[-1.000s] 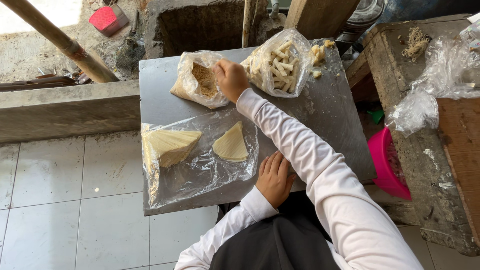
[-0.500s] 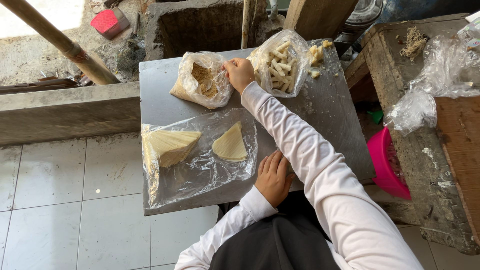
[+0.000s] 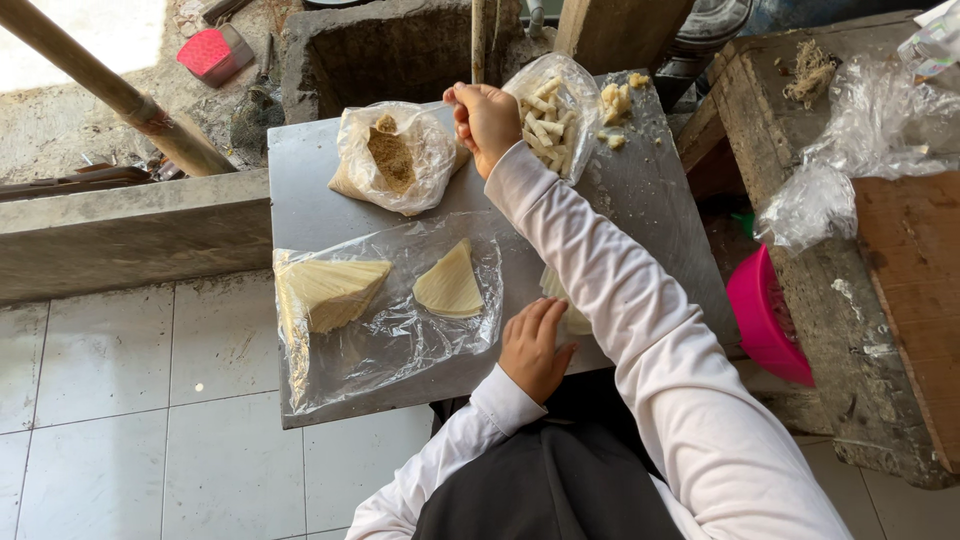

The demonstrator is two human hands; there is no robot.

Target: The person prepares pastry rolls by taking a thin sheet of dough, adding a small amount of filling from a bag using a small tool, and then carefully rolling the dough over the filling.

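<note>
Two hands over a grey board [image 3: 330,210]: right hand [image 3: 487,122] far out at the far edge, fist closed, thumb and forefinger pinching something small and pale, too small to identify. Just left of that fist, a clear bag of brown crumbs [image 3: 393,157], mouth open, lying on the board; just right, touching the wrist, a second bag of pale sticks [image 3: 548,115], with a few loose pale pieces [image 3: 615,100] beyond it on the far right of the board. Left hand [image 3: 535,345] near the body, palm down, fingers spread and loose, gripping nothing, resting on the near edge of the board against the right rim of a clear plastic sheet [image 3: 390,345]. On that sheet, two pale folded wedges: one [image 3: 332,290] at the left, one [image 3: 450,285] toward the middle, just beyond the left fingertips. Another pale piece [image 3: 570,318] partly hidden under the right sleeve. Off the board to the right, a pink bowl [image 3: 765,320] below a rough bench with crumpled plastic [image 3: 835,190]. Far left, a wooden pole [image 3: 110,85] and a red box [image 3: 213,52]. Tiled floor [image 3: 120,390] at the near left.
</note>
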